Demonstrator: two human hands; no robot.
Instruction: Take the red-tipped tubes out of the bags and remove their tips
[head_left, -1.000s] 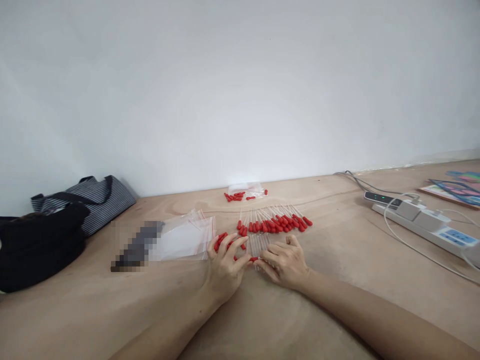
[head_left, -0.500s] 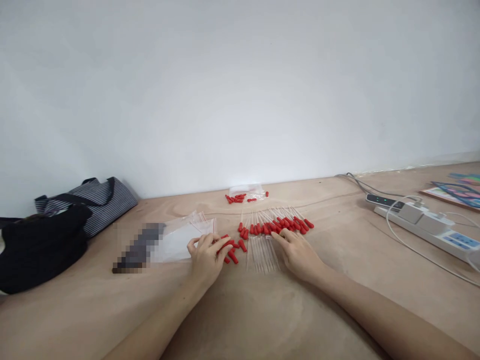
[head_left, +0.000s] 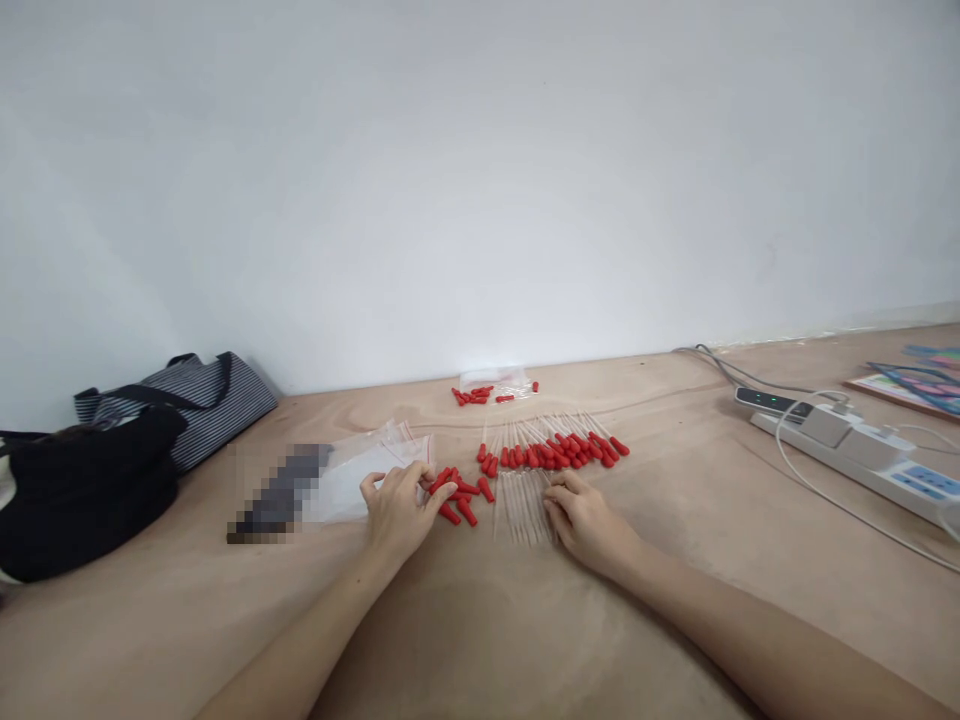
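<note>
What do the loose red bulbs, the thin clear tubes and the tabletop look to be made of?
Loose red bulbs: probably rubber or soft plastic, smooth and opaque, going by their even colour.
Thin clear tubes: glass or clear plastic, I can't tell which; the brown surface shows through them.
Tabletop: likely wood or plywood, low sheen, with wavy grain-like streaks.

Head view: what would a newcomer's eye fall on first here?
The fan of red-tipped tubes stands out first, mid-table. Just nearer lie clear tubes, with the right hand at their right edge and loose red caps to their left, by the left hand. Far right, a white power strip also draws the eye.
</note>
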